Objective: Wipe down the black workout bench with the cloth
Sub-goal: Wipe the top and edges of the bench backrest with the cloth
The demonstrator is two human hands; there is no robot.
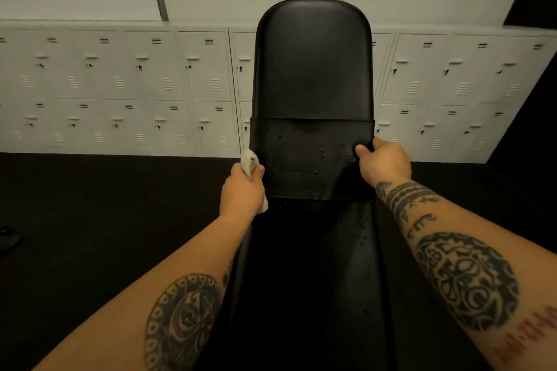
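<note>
- Black workout bench point(313, 69): long axis runs straight away from the person, backrest raised.
- Left hand point(242, 192): grips cloth point(249, 161) at left edge.
- Right hand point(382, 161): grips right edge.

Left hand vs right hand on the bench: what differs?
The left hand grips a white cloth at the left edge of the bench; the right hand holds no cloth and clasps the right edge bare. The left hand sits lower in the frame than the right hand. Both flank the bench.

Raised bench backrest point(313, 63) blocks 12 o'clock; lockers point(120, 84) close off behind. Open floor point(90, 205) at 9 and 3 o'clock.
</note>
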